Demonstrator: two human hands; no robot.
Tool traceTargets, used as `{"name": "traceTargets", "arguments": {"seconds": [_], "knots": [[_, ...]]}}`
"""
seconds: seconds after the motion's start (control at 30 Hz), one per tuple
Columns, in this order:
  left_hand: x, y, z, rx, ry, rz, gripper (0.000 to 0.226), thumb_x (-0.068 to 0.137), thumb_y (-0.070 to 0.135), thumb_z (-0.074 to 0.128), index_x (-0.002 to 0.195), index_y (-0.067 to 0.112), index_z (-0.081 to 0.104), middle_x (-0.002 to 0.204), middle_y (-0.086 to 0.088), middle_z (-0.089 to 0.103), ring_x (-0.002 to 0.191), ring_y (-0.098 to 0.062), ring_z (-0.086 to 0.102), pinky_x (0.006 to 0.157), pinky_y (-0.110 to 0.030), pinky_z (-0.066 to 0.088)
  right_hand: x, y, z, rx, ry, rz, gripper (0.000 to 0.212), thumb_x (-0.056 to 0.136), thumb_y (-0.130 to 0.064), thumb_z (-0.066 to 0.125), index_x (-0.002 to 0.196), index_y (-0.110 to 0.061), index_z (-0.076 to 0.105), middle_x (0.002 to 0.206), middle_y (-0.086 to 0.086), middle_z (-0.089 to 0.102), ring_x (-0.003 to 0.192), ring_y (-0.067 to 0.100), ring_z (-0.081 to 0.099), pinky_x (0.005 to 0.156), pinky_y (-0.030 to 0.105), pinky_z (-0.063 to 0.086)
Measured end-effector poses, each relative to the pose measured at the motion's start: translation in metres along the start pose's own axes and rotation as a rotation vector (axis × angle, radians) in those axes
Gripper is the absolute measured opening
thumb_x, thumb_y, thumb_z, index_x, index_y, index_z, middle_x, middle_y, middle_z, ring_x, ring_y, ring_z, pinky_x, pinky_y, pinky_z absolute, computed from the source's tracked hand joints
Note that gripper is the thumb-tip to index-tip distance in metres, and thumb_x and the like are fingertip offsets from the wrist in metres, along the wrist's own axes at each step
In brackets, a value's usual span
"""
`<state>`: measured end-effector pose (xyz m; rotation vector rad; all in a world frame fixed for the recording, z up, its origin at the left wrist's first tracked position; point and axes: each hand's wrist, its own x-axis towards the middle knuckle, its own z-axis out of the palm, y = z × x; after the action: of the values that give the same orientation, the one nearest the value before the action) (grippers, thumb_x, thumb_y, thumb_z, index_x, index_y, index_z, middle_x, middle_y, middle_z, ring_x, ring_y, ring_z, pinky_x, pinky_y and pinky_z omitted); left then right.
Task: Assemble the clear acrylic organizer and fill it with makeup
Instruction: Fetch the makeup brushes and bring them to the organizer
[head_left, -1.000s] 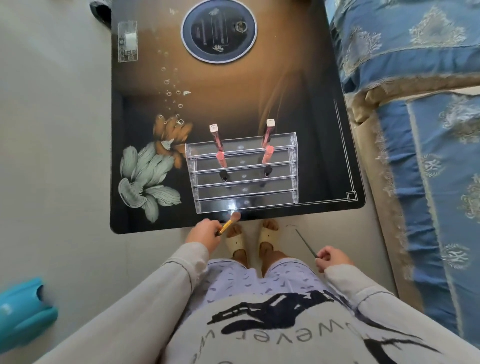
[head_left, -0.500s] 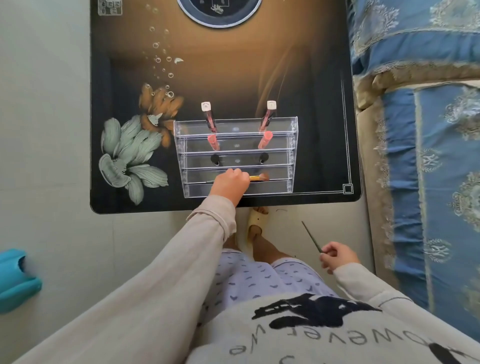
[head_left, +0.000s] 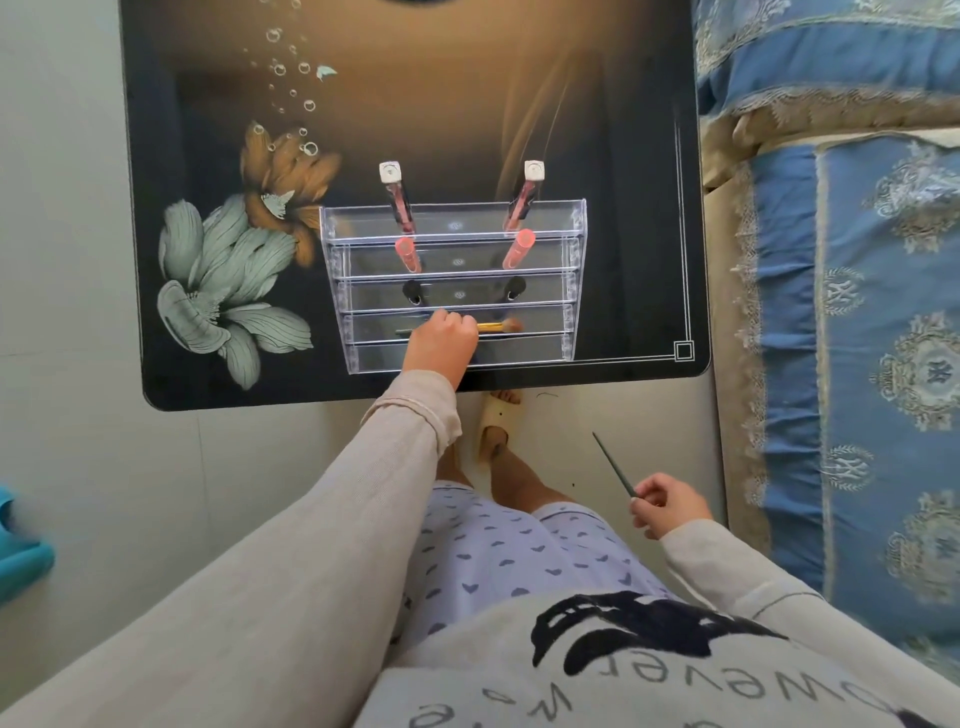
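The clear acrylic organizer (head_left: 569, 291) stands on the dark table (head_left: 623, 156), stepped in several rows. Two lip glosses with white caps (head_left: 392, 192) (head_left: 531, 189) stand in the back row, two pink tubes (head_left: 408, 253) (head_left: 518, 248) in the row in front, and two black items (head_left: 413, 292) (head_left: 514, 288) below them. A gold-handled makeup brush (head_left: 498, 326) lies sideways in the fourth row, with my left hand (head_left: 441, 345) closed over its handle. My right hand (head_left: 667, 506) hovers low over the floor and pinches a thin dark pencil (head_left: 613, 464).
The table has a flower print at its left (head_left: 228, 291) and its front edge lies just below the organizer. A bed with a blue patterned cover (head_left: 857, 312) borders the right side. A teal object (head_left: 21, 551) sits on the floor at far left. My slippered feet (head_left: 493, 431) stand under the table edge.
My left hand rose from the table's front edge and laid the brush sideways in the organizer's fourth row. The right hand with the pencil stayed near my lap.
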<state>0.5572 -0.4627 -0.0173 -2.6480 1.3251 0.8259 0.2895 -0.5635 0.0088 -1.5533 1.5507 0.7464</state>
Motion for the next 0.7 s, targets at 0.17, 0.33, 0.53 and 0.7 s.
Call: {"name": "traceTargets", "arguments": {"seconds": [0.17,0.33,0.53,0.7], "knots": [[-0.004,0.0,0.008,-0.073,0.02,-0.018,0.026,0.09,0.01,0.052,0.116,0.002,0.052,0.117,-0.017,0.06,0.11,-0.028,0.053,0.093,-0.035,0.049,0.001,-0.005,0.0,0.0,0.003,-0.002,0.031,0.085,0.003,0.054,0.064,-0.017,0.045,0.058,0.002,0.05,0.07,0.025,0.054,0.041,0.013,0.041],[-0.009,-0.002,0.013,-0.199,0.059,-0.068,0.036,0.092,0.012,0.051,0.127,0.006,0.048,0.132,-0.013,0.053,0.125,-0.026,0.045,0.105,-0.033,0.04,0.008,-0.019,-0.005,-0.025,0.0,-0.041,0.025,0.085,0.004,0.054,0.067,-0.013,0.048,0.058,0.002,0.049,0.069,0.025,0.053,0.052,0.022,0.04],[-0.043,-0.018,0.018,-0.256,0.158,-0.11,0.039,0.091,0.007,0.046,0.13,0.008,0.048,0.136,-0.009,0.052,0.129,-0.023,0.043,0.111,-0.03,0.032,0.018,-0.067,-0.004,-0.16,-0.029,-0.216,0.011,0.085,-0.002,0.054,0.085,-0.012,0.053,0.081,0.009,0.058,0.073,0.024,0.056,0.065,0.023,0.045],[-0.095,-0.037,0.033,-0.325,0.029,-0.271,0.034,0.09,0.004,0.042,0.119,0.009,0.058,0.123,-0.01,0.06,0.118,-0.024,0.049,0.095,-0.035,0.041,0.013,-0.125,0.015,-0.423,-0.039,-0.48,0.02,0.088,-0.009,0.052,0.106,-0.007,0.061,0.105,0.014,0.067,0.099,0.03,0.06,0.081,0.025,0.043]]}}
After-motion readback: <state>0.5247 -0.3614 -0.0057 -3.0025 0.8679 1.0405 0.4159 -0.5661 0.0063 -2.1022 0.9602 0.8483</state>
